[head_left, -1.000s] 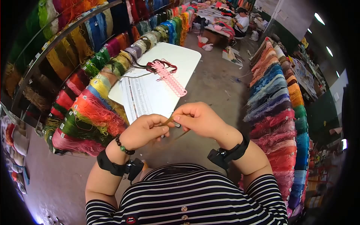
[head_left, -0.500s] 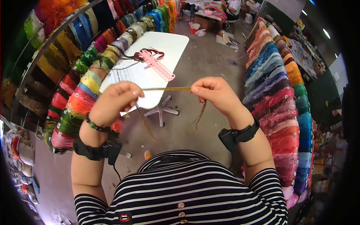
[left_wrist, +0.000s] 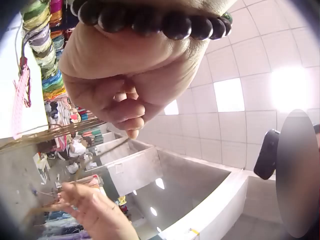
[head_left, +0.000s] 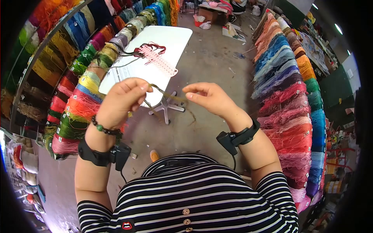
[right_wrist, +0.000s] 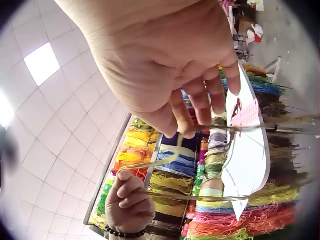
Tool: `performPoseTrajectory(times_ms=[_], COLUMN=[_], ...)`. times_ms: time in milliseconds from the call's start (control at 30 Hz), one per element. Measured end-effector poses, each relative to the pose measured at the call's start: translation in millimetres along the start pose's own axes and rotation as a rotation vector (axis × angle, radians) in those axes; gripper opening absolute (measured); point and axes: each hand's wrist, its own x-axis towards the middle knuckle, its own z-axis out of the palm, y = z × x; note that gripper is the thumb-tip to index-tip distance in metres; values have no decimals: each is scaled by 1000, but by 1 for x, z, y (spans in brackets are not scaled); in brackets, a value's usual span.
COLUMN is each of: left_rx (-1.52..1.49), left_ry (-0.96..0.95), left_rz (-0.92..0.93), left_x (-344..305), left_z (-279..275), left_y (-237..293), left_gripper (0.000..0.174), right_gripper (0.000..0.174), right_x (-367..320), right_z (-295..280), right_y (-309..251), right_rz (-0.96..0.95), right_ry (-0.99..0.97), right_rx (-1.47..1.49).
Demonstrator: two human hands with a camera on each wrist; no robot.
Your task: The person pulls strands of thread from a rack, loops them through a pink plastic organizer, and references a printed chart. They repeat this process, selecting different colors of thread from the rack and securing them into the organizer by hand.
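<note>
My left hand (head_left: 123,96) pinches a thin olive-brown bundle of thread (head_left: 155,87) between thumb and fingers. One tail of the bundle hangs below that hand; the rest runs slack and blurred toward my right hand (head_left: 211,100). The right hand has its fingers loosely extended, thumb apart from them in the head view. In the right wrist view a pale loop of thread (right_wrist: 176,152) rises to the right thumb and fingertips, and straighter strands (right_wrist: 225,198) stretch away from the left hand. Beyond the hands, a pink perforated card (head_left: 157,60) holds dark red and dark threads.
The card lies on a white table (head_left: 176,39) on a wheeled base (head_left: 167,109), with a printed sheet (head_left: 116,75) at its near left. Racks of colored skeins line the left (head_left: 91,83) and right (head_left: 281,116). Farther back are a red bucket (head_left: 199,21) and another person.
My hands moved apart, drawing the thread taut, then came somewhat closer. The right hand's fingers have loosened and the thread has gone slack. The head view has tilted downward.
</note>
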Motion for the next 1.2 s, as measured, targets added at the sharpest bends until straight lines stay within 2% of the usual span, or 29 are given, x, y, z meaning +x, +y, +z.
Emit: performPoseTrajectory(times_ms=[33, 67, 167, 200, 233, 300, 467, 600, 700, 800, 900, 1000, 1100, 1133, 1200], left_rx=[58, 80, 136, 105, 88, 52, -140, -187, -256, -204, -95, -31, -33, -87, -86], left_ry=[6, -9, -28, -21, -19, -12, -151, -160, -166, -136, -65, -6, 0, -47, -63], left_rz=[-53, -78, -97, -101, -109, -126, -166, -173, -188, -197, -205, -172, -91, -79, -82], left_x=[0, 0, 1, 1, 1, 0, -10, -9, -6, 1, 7, 15, 31, 38, 57], left_z=[5, 11, 25, 28, 28, 25, 18, 16, 15, 13, 13, 13, -1, -11, -19], left_y=[-3, -6, -18, -18, -19, -21, -20, -22, -24, -26, -33, -40, -52, -61, -82], left_gripper=[21, 21, 21, 20, 20, 19, 21, 21, 21, 19, 19, 19, 18, 19, 20], right_gripper=[22, 25, 29, 35, 34, 33, 34, 37, 34, 20, 7, 10, 11, 13, 14], right_x=[0, 1, 6, 10, 11, 12, 9, 13, 16, 19, 28, 43, 70, 75, 95], right_z=[2, 4, 24, 30, 34, 34, 31, 31, 29, 24, 24, 25, 20, 19, 11], right_y=[-8, -15, -35, -34, -36, -46, -54, -48, -46, -47, -41, -30, -26, -26, -24], right_rz=[-53, -63, -135, -178, -123, -58, -72, -79, -52, 76, -146, -476, -473, -172, -60], right_ry=[19, -19, -84, -176, -233, -226, -237, -238, -248, -186, -173, -51, -164, -294, -418], right_rx=[-119, -88, 166, 224, 250, 186, 142, 169, 196, 119, -205, -467, -142, 356, 811])
